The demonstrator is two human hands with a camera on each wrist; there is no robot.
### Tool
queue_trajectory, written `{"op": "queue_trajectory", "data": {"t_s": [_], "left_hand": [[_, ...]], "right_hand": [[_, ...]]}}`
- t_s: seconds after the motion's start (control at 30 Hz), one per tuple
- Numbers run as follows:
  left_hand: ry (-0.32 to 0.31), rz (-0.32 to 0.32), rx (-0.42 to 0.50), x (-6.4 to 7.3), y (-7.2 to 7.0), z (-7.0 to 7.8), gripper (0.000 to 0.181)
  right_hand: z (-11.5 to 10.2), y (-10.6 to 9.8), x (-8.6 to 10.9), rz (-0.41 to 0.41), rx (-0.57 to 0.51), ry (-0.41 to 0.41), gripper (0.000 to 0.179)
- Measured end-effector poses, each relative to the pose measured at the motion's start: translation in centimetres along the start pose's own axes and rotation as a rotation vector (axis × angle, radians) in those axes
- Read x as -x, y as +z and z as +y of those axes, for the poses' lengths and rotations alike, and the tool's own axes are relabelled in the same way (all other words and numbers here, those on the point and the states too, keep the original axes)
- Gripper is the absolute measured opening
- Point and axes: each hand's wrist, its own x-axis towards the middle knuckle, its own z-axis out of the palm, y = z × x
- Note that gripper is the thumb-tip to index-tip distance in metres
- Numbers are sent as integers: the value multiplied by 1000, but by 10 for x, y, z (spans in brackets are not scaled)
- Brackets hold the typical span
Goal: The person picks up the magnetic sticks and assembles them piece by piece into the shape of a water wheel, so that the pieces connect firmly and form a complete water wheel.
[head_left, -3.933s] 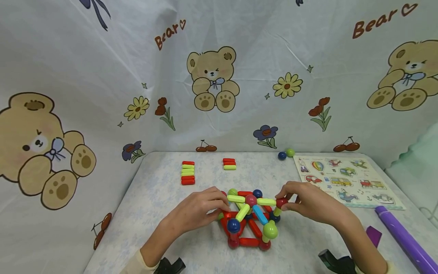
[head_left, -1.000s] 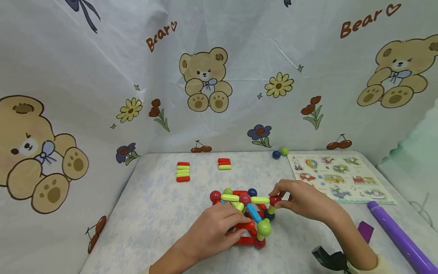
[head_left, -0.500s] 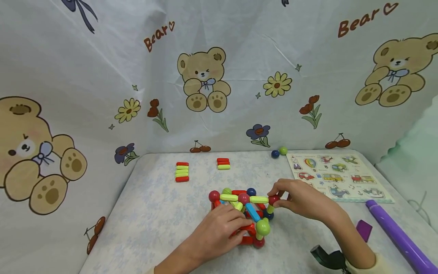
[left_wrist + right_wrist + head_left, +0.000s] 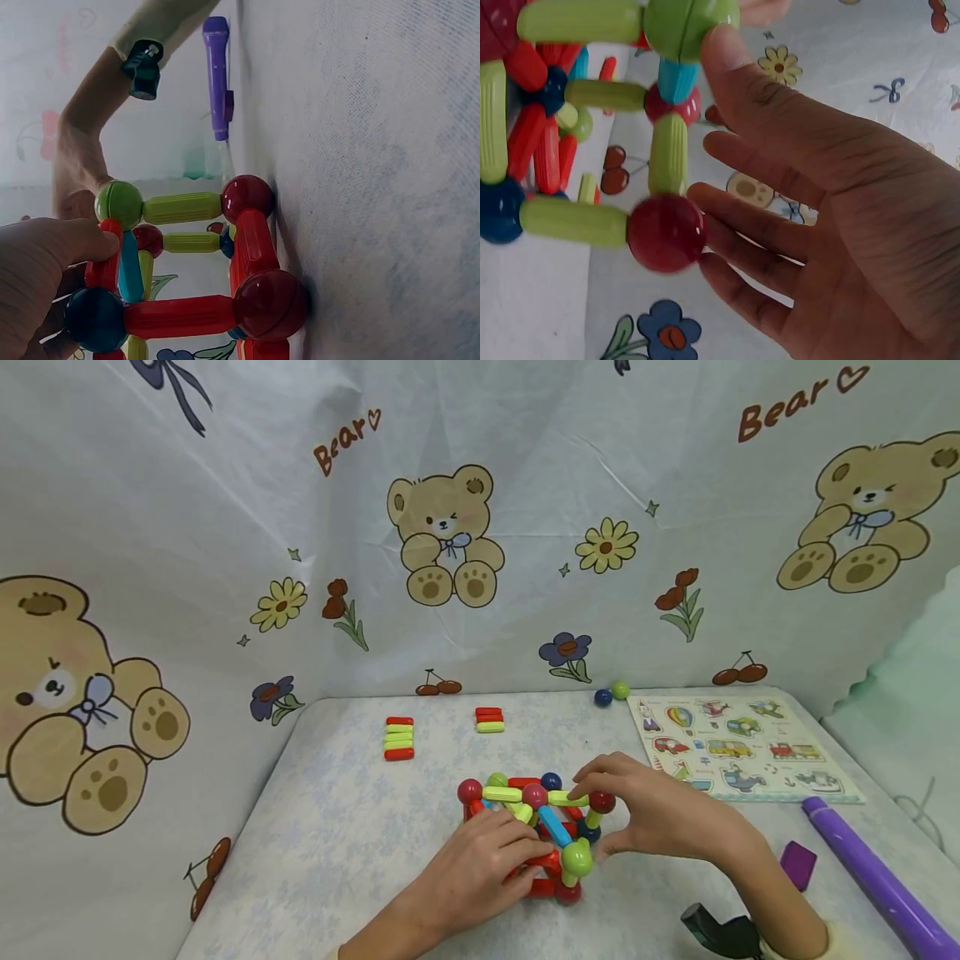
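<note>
A frame of magnetic rods and balls (image 4: 555, 827) stands on the table in front of me. My left hand (image 4: 480, 872) pinches a red magnetic rod (image 4: 110, 255) on its near side, between a green ball (image 4: 118, 204) and a dark blue ball (image 4: 95, 319). In the head view that hand covers part of the near left side. My right hand (image 4: 667, 810) is spread at the right side, its fingers beside the dark red ball (image 4: 667, 232). Its thumb is at the green ball, touching it in the right wrist view.
Loose red and yellow-green rods lie in a left stack (image 4: 399, 738) and a smaller stack (image 4: 490, 720) farther back. A blue ball (image 4: 603, 697) and a green ball (image 4: 620, 690) sit near a picture sheet (image 4: 750, 747). A purple tube-like object (image 4: 877, 877) lies at right.
My left hand moved from the frame's left side to its near side. My right hand let go of the dark red ball and spread, thumb lower. The left stack has one red rod fewer.
</note>
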Motion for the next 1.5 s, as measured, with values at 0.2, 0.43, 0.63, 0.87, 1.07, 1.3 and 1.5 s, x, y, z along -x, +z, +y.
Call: {"op": "queue_trajectory", "data": {"t_s": [0.2, 0.43, 0.63, 0.87, 1.07, 1.3, 1.5], "left_hand": [[-17, -15, 1, 4, -5, -5, 28], [-67, -10, 89, 7, -17, -18, 25], [-272, 60, 82, 11, -35, -41, 23], [-452, -26, 33, 19, -41, -63, 27], [-440, -54, 53, 17, -37, -68, 21], [-449, -79, 56, 14, -37, -67, 17], [-432, -93, 38, 11, -41, -66, 16]], "right_hand": [[-8, 5, -10, 11, 12, -85, 52], [1, 2, -20, -29, -43, -86, 51], [31, -13, -37, 33, -19, -87, 42], [105, -30, -93, 103, 17, -42, 25], [145, -16, -137, 60, 58, -22, 22], [130, 16, -187, -62, 29, -199, 25], [103, 32, -220, -116, 90, -318, 33]]}}
